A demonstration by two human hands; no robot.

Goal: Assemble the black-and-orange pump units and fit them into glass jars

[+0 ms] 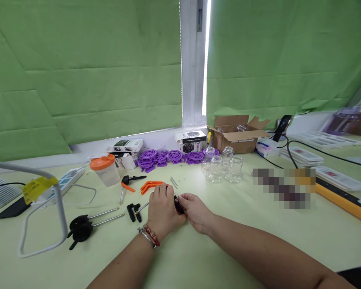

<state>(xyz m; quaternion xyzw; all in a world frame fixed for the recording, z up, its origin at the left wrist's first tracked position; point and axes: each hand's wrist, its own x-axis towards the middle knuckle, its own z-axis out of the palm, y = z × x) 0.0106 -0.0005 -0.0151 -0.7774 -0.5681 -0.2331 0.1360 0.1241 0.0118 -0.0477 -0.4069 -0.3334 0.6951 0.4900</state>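
My left hand [164, 204] is closed round a black plastic part [178, 205], most of it hidden by the fingers. A thin metal rod [143, 207] pokes out on the left side of this hand. The fingertips of my right hand [197, 210] pinch the right end of the black part. Just left of my left hand lie small black T-shaped pieces [134, 212]. Orange crank handles [152, 186] rest behind it, near two small metal pins [173, 182]. Farther left are two black round pieces [82, 226] with metal rods.
Purple plastic frames [162, 157] line the back, beside small boxes [190, 141]. Glass jars [225, 166] and an open cardboard box [240, 136] stand back right. An orange-lidded cup [105, 168] and a white wire stand [60, 212] are at left. Cables cross the right side.
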